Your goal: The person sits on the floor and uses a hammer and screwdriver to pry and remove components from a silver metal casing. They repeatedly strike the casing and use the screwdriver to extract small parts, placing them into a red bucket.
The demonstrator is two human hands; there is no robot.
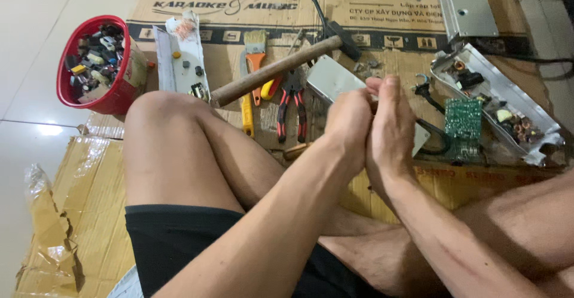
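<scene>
I sit on flattened cardboard with my knees up. My left hand [348, 124] and my right hand [390, 132] are pressed together over a grey metal cover plate [330, 78], which both hands grip at its near end. A hammer with a wooden handle [272, 71] leans across my left knee, its black head near the plate. Red-handled pliers [292, 104] lie just left of my hands. A green circuit board [463, 120] lies to the right.
A red bowl [116, 98] full of small electronic parts stands at the far left. A white strip board [185, 56], a paintbrush [256, 50] and a yellow-handled tool [247, 114] lie beyond my knee. An opened metal casing [508, 104] with components is at right, another casing [466, 5] behind it.
</scene>
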